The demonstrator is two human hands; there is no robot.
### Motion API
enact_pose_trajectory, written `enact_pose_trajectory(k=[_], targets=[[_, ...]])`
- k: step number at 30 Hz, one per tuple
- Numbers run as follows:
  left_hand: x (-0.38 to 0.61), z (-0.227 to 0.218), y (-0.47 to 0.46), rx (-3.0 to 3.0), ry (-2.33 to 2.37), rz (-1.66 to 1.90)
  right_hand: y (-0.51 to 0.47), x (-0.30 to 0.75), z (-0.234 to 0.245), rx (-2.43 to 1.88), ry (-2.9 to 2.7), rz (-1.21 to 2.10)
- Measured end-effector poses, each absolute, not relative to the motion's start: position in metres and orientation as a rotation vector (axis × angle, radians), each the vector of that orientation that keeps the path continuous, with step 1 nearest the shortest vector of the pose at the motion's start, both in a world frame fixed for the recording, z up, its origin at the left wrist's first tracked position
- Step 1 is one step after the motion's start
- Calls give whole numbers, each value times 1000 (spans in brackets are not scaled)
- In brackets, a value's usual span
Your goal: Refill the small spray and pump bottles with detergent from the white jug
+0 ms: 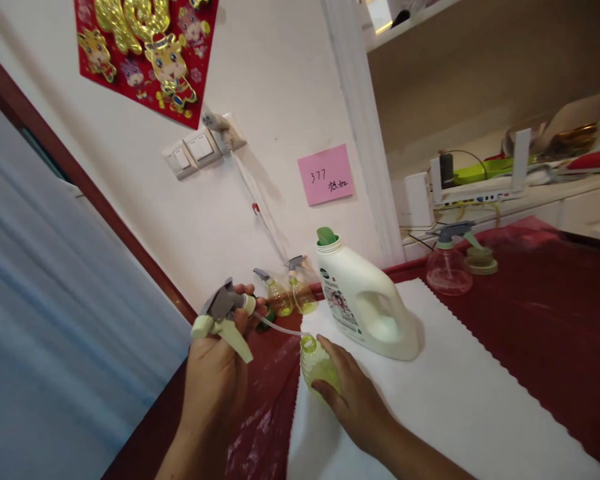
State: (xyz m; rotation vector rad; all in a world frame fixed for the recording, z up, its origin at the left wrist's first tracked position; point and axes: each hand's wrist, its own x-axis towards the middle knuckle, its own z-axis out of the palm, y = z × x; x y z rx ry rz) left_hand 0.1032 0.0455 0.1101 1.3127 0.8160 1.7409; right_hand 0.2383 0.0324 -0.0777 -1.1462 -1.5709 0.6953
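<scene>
My left hand grips a grey and pale green spray trigger head, lifted off its bottle; its thin dip tube trails to the right. My right hand is wrapped round a small clear bottle of yellow-green liquid that stands on the white cloth, its neck open. Just behind it stands a large white detergent jug with a green cap.
Two small filled spray bottles stand by the wall. A pinkish spray bottle and a tape roll sit on the red table cover. A shelf with a router and clutter lies at the right.
</scene>
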Motion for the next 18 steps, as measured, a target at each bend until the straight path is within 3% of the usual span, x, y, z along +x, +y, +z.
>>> enact_pose_trajectory(k=[8, 18], targets=[[99, 99, 46, 1279, 895, 1660, 32, 238, -80, -1120, -1579, 664], [112, 20, 65, 1330, 960, 1264, 35, 236, -81, -1103, -1565, 637]])
